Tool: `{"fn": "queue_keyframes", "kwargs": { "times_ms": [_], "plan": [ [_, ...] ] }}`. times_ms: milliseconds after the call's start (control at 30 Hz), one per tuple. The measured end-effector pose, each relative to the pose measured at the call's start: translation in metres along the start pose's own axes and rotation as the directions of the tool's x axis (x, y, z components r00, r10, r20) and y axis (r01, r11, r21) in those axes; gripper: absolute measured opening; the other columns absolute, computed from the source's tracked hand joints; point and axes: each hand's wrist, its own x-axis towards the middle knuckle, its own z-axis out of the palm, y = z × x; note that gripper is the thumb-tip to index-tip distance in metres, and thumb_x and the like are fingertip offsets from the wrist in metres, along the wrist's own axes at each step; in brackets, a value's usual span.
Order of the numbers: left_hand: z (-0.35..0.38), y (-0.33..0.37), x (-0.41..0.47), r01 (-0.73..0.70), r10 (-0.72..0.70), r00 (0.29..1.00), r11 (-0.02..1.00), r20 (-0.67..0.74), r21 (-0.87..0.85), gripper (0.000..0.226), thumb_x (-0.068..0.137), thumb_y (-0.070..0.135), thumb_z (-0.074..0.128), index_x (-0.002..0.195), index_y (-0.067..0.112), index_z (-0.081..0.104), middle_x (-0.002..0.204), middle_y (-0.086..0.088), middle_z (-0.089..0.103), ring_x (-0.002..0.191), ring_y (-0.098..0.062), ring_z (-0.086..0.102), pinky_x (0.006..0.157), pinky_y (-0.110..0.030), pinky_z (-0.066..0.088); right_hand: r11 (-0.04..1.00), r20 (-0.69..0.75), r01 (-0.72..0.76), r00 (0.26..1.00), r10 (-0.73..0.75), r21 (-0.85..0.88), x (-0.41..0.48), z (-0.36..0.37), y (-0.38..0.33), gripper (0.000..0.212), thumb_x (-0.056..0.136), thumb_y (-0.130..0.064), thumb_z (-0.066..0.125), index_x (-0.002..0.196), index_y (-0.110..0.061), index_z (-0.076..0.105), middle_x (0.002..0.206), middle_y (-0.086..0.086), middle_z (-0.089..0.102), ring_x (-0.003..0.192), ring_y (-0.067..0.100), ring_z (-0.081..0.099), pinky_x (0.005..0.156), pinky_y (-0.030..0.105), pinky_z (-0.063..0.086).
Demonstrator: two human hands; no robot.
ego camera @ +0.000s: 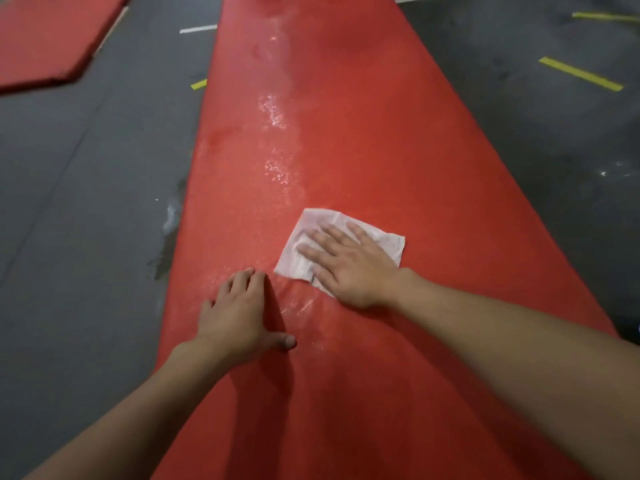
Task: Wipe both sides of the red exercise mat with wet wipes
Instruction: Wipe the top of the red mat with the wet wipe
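A long red exercise mat [346, 116] lies flat on the dark floor and runs away from me. Wet, shiny streaks show down its middle. A white wet wipe [311, 230] lies spread on the mat, and my right hand [349, 265] presses on it with flat, straight fingers. Just to the left of the wipe, my left hand [239, 317] rests palm down on the bare mat with its fingers spread.
Dark grey rubber floor [86, 202] lies on both sides of the mat, with damp marks by the mat's left edge. Another red mat [45, 36] lies at the far left. Yellow tape strips [581, 73] and white tape marks sit on the floor.
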Motion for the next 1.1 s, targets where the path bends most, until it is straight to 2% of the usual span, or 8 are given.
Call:
{"fn": "queue_keyframes", "kwargs": {
  "times_ms": [67, 233, 400, 567, 700, 867, 1033, 1100],
  "plan": [
    [-0.003, -0.012, 0.003, -0.025, 0.029, 0.992, 0.999, 0.119, -0.032, 0.131, 0.059, 0.058, 0.083, 0.155, 0.026, 0.0, 0.163, 0.005, -0.003, 0.15, -0.021, 0.003, 0.114, -0.052, 0.024, 0.996, -0.016, -0.08, 0.997, 0.081, 0.039, 0.002, 0.003, -0.016, 0.055, 0.103, -0.047, 0.012, 0.157, -0.037, 0.009, 0.167, -0.005, -0.002, 0.152, 0.017, -0.011, 0.12, 0.051, -0.01],
    [0.001, -0.018, -0.006, -0.009, 0.009, 0.999, 1.0, 0.052, -0.001, 0.128, 0.062, 0.048, 0.086, 0.154, 0.027, -0.001, 0.162, -0.002, -0.004, 0.15, -0.026, 0.003, 0.114, -0.049, 0.026, 0.979, 0.043, 0.201, 0.979, -0.2, -0.018, -0.018, 0.006, -0.026, 0.058, 0.1, -0.051, 0.006, 0.157, -0.038, 0.014, 0.166, -0.006, 0.003, 0.153, 0.019, -0.002, 0.121, 0.05, -0.006],
    [0.006, -0.023, -0.011, 0.216, -0.217, 0.975, 0.976, 0.043, 0.01, 0.132, 0.058, 0.067, 0.08, 0.153, 0.021, 0.001, 0.16, -0.014, -0.001, 0.148, -0.04, 0.001, 0.113, -0.061, 0.023, 0.999, 0.01, -0.035, 0.999, 0.035, 0.035, 0.01, 0.004, -0.04, 0.055, 0.104, -0.046, 0.016, 0.158, -0.035, 0.009, 0.167, -0.004, -0.003, 0.152, 0.019, -0.011, 0.12, 0.053, -0.009],
    [0.006, -0.028, -0.014, 0.186, -0.186, 0.981, 0.982, 0.061, -0.007, 0.137, 0.057, 0.074, 0.075, 0.154, 0.02, -0.005, 0.162, -0.01, -0.006, 0.149, -0.036, -0.002, 0.115, -0.057, 0.022, 0.969, 0.035, 0.245, 0.969, -0.245, -0.011, -0.004, 0.009, -0.045, 0.055, 0.103, -0.049, 0.013, 0.156, -0.038, 0.018, 0.166, -0.004, 0.007, 0.153, 0.018, 0.002, 0.121, 0.05, -0.004],
    [-0.001, -0.043, -0.012, 0.117, -0.115, 0.986, 0.993, 0.122, -0.007, 0.137, 0.061, 0.062, 0.081, 0.155, 0.018, -0.008, 0.163, -0.01, -0.008, 0.15, -0.035, -0.005, 0.118, -0.053, 0.02, 1.0, 0.008, 0.028, 1.0, -0.028, 0.011, 0.027, 0.003, -0.043, 0.054, 0.103, -0.047, 0.01, 0.157, -0.038, 0.01, 0.166, -0.006, -0.002, 0.153, 0.017, -0.006, 0.121, 0.05, -0.009],
    [-0.005, -0.054, -0.017, 0.071, -0.071, 0.997, 0.997, 0.032, -0.003, 0.125, 0.062, 0.047, 0.086, 0.153, 0.009, 0.01, 0.157, -0.005, 0.014, 0.145, -0.027, 0.018, 0.113, -0.044, 0.032, 0.969, 0.046, 0.249, 0.968, -0.248, -0.002, 0.006, 0.016, -0.058, 0.058, 0.1, -0.051, 0.008, 0.156, -0.039, 0.015, 0.166, -0.005, 0.005, 0.153, 0.018, -0.002, 0.121, 0.051, -0.006],
    [0.007, -0.056, -0.027, 0.16, -0.161, 0.984, 0.987, -0.073, -0.021, 0.105, 0.063, 0.051, 0.085, 0.139, 0.007, 0.029, 0.146, -0.013, 0.024, 0.137, -0.032, 0.026, 0.109, -0.041, 0.033, 0.999, 0.009, 0.041, 0.999, -0.041, 0.014, 0.036, 0.008, -0.063, 0.057, 0.101, -0.048, 0.007, 0.157, -0.036, 0.008, 0.167, -0.004, -0.001, 0.153, 0.018, -0.009, 0.12, 0.051, -0.011],
    [0.008, -0.055, -0.028, 0.193, -0.194, 0.978, 0.981, -0.082, -0.026, 0.097, 0.064, 0.053, 0.084, 0.134, 0.009, 0.032, 0.142, -0.014, 0.028, 0.133, -0.033, 0.03, 0.106, -0.043, 0.035, 0.989, 0.014, 0.147, 0.989, -0.147, -0.003, 0.021, 0.018, -0.08, 0.062, 0.098, -0.049, 0.003, 0.158, -0.033, 0.01, 0.167, -0.002, 0.001, 0.153, 0.021, -0.008, 0.119, 0.054, -0.01]
  ]
}}
